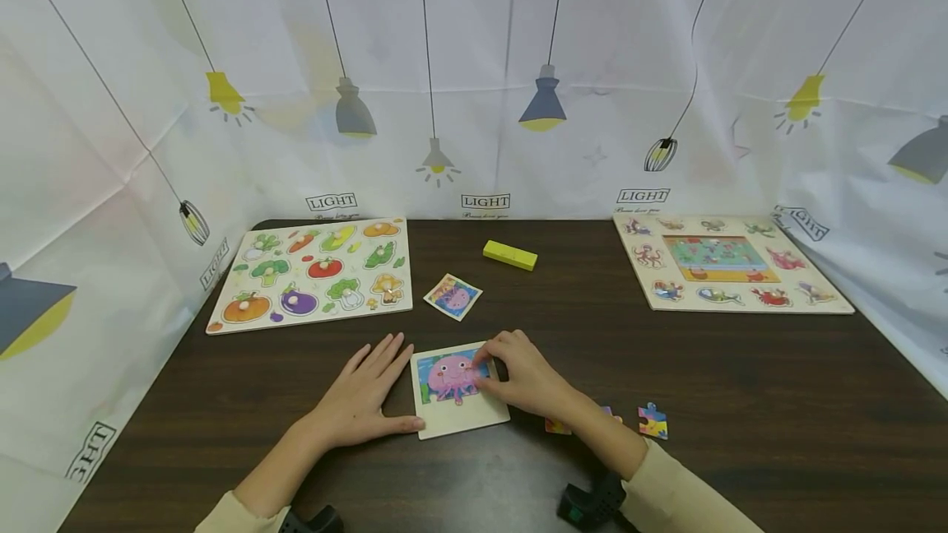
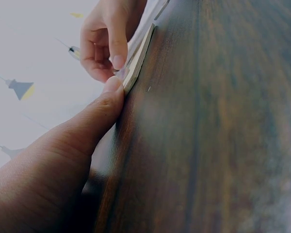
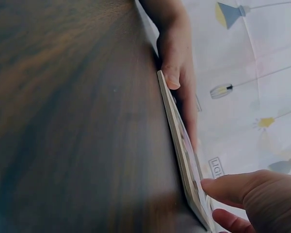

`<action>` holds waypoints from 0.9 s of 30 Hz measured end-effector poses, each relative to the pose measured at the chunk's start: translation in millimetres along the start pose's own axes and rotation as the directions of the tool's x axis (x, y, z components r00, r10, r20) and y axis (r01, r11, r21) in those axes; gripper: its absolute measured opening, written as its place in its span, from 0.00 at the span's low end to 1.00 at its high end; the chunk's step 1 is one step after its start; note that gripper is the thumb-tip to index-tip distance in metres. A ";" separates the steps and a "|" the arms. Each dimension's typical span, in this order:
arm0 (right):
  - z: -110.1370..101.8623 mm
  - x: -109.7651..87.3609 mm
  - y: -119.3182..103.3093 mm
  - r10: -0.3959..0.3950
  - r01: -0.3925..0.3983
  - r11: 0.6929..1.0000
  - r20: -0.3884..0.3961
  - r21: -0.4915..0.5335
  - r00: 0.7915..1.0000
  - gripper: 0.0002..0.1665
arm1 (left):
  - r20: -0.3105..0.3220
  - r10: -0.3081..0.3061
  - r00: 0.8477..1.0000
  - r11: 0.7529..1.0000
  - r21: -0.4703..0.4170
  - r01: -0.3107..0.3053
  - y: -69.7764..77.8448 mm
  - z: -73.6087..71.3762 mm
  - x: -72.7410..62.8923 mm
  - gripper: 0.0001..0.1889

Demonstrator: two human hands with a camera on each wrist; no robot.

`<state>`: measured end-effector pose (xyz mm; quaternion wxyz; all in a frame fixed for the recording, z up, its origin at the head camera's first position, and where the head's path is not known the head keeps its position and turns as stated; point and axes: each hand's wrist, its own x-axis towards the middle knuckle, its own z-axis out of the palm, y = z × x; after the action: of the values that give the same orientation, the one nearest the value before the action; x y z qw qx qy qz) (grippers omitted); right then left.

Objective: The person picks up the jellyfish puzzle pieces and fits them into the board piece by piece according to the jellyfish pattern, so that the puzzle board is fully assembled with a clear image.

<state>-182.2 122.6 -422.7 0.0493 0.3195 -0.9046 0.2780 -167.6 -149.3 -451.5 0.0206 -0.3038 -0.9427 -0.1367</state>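
Observation:
A small jigsaw board lies on the table with a pink octopus picture in its upper part; its lower strip is bare wood. My left hand rests flat at the board's left side, fingers spread and straight, thumb touching the lower left corner. My right hand is over the board's right edge. Its thumb and index finger pinch a jigsaw piece at the right of the octopus; the fingers partly cover it. The right wrist view shows the thumb against the board's face.
Loose jigsaw pieces lie right of the board, some behind my right forearm. A small octopus card and a yellow block lie beyond it. A vegetable knob puzzle stands back left, a sea-animal puzzle back right.

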 end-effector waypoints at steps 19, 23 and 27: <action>-21.5 -28.0 12.3 0.056 -0.056 0.998 0.014 0.006 0.998 0.13 | 0.007 -0.005 1.000 1.000 -0.007 0.005 1.3 -2.1 -1.0 0.53; -28.5 -35.9 15.1 0.070 -0.070 0.998 0.023 0.007 0.997 0.14 | 0.005 -0.004 1.000 1.000 -0.002 0.004 2.0 -2.7 -0.7 0.53; -35.5 -45.6 19.7 0.080 -0.080 0.997 0.048 -0.002 0.996 0.17 | 0.005 -0.004 1.000 1.000 -0.006 0.004 2.0 -2.5 -0.4 0.53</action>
<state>-161.2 179.3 -414.3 0.0162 0.2896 -0.9176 0.2718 -166.2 -148.6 -448.6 0.0171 -0.3024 -0.9429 -0.1387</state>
